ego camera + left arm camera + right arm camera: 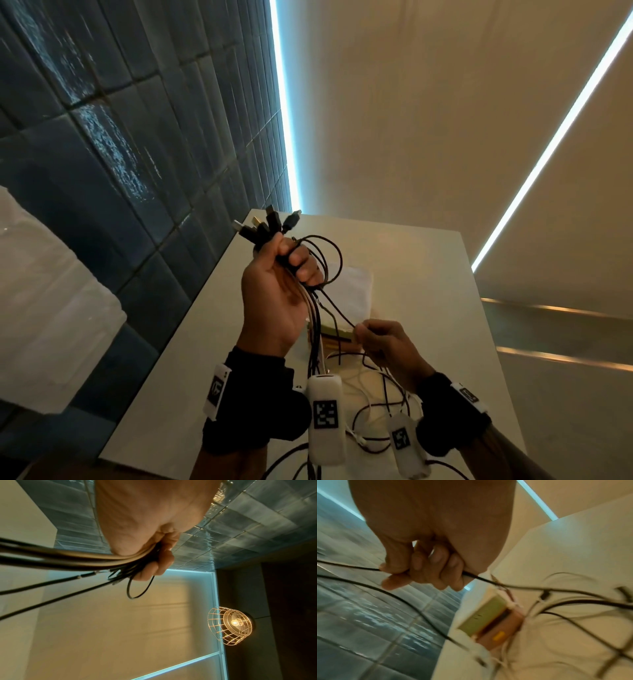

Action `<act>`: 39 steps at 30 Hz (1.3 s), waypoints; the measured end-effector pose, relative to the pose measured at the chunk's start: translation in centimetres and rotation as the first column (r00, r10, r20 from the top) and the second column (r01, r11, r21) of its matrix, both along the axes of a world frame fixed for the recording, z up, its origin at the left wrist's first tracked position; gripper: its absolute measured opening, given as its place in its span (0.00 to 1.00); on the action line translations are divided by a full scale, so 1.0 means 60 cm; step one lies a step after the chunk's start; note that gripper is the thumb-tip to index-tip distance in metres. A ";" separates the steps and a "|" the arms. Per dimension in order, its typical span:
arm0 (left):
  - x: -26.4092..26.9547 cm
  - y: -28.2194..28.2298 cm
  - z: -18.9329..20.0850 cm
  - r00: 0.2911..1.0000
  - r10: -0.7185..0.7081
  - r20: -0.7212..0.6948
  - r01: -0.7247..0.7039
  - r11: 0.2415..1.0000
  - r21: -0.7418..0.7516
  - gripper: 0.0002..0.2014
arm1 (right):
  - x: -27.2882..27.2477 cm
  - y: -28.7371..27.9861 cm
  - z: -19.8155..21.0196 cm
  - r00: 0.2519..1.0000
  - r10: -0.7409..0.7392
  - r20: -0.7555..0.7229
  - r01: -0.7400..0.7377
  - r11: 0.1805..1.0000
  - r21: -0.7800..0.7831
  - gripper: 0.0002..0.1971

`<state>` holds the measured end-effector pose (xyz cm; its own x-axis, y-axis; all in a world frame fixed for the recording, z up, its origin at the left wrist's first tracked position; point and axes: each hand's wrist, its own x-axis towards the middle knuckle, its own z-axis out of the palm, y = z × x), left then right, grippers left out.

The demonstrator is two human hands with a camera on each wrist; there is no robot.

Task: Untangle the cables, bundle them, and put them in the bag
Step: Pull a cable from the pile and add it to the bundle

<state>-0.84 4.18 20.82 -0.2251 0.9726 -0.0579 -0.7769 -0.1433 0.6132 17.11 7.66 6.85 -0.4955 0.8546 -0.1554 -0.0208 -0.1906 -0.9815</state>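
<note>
My left hand [291, 263] is raised above the table and grips a bundle of mostly black cables [317, 318]. Several plug ends [265, 226] stick up out of the fist. In the left wrist view the curled fingers [159, 563] clamp the cables [68, 559], and a small loop hangs below them. Lower right, my right hand [359, 334] pinches one black cable [337, 308] that runs up to the bundle. The right wrist view shows thumb and fingers [393, 572] closed on that cable [351, 566]. A white folded fabric item [354, 287], perhaps the bag, lies behind the hands.
More black and white cable lengths [376, 411] trail loose over the white table [445, 308]. A green box [481, 616] and a pink box [501, 631] lie by the fabric. A dark tiled wall [102, 154] stands on the left. A caged lamp [229, 626] glows nearby.
</note>
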 end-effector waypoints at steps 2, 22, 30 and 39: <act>-0.003 -0.004 0.002 0.998 0.008 -0.058 -0.008 1.000 0.014 0.16 | 0.011 0.001 -0.033 0.996 -0.041 0.085 0.041 0.999 0.006 0.21; -0.016 -0.012 -0.024 0.976 0.157 -0.153 -0.161 0.987 -0.014 0.16 | -0.002 0.007 -0.169 0.899 -0.114 0.422 0.049 0.986 0.162 0.19; 0.000 -0.003 -0.034 0.971 0.180 -0.157 -0.204 0.966 -0.156 0.16 | -0.026 0.048 0.062 0.945 -0.317 -0.079 0.324 0.939 0.112 0.09; 0.026 -0.001 -0.033 0.990 -0.001 -0.140 -0.037 0.962 -0.269 0.14 | -0.043 -0.023 0.160 0.967 0.121 -0.222 -0.059 0.962 0.267 0.07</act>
